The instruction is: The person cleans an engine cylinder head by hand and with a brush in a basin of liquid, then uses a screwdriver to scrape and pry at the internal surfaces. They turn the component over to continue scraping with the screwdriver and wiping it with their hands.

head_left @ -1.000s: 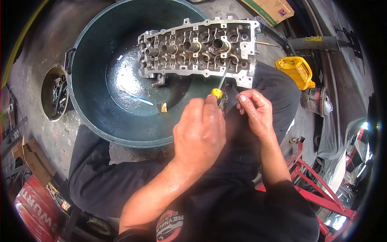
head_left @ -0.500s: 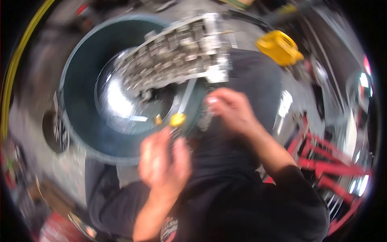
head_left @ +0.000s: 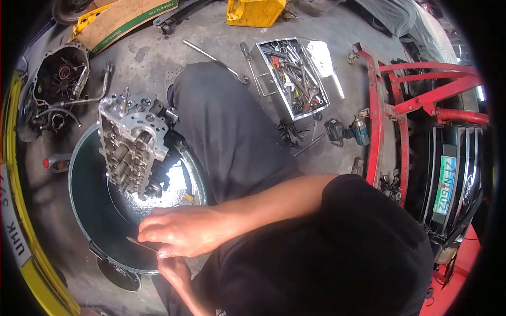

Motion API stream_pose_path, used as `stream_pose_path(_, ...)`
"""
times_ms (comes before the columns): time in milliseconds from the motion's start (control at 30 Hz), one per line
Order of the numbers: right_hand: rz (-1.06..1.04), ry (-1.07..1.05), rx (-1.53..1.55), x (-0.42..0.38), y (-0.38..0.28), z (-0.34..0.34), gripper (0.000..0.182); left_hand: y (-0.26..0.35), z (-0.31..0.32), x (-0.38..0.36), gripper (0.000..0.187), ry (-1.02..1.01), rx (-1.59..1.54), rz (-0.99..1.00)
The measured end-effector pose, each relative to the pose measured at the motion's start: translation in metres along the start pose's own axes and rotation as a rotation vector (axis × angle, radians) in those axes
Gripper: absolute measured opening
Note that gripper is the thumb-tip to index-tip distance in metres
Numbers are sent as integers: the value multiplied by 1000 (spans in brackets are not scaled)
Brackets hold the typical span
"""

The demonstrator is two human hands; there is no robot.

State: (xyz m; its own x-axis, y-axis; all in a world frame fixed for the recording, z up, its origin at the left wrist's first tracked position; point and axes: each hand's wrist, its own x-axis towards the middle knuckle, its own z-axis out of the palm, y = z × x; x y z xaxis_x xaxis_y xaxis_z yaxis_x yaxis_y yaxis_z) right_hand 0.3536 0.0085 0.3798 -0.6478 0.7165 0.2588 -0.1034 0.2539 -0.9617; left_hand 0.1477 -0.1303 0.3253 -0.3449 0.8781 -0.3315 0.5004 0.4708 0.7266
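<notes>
My right hand [head_left: 184,231] is over the near side of a large dark tub [head_left: 79,205], its fingers curled and thumb bent in. Beneath and against it is my left hand [head_left: 174,271], closed, with its fingers partly hidden. A thin metal rod [head_left: 140,243] juts leftward from where the hands meet; its other end is covered. Beyond them, an engine cylinder head [head_left: 132,150] rests tilted at the tub's far rim, its valve gear facing me. Liquid glints in the tub, and a small yellowish piece [head_left: 187,198] shows near its right wall.
A metal toolbox [head_left: 284,100] full of wrenches stands past my knee, with a screwdriver [head_left: 246,55] and a long ratchet [head_left: 216,60] nearby. A cordless power tool [head_left: 348,130] lies beside a red steel frame [head_left: 375,121]. At far left sits a transmission housing [head_left: 60,73].
My view has swung, bringing the toolbox into sight. My hands, apart before, are now together over the tub's near side. The yellow-ended item near my left hand no longer shows there.
</notes>
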Motion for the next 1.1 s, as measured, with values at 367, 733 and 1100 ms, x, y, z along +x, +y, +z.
stream_pose_path(367,444,1246,-308,-187,29,-328,29,-97,38,70,21,-186,-22,-598)
stream_pose_path(733,961,1483,7,-342,192,-258,19,-109,86,87,23,-210,169,-590)
stream_pose_path(1100,897,1365,-118,-292,260,-298,33,-134,72,77,21,-175,108,-442)
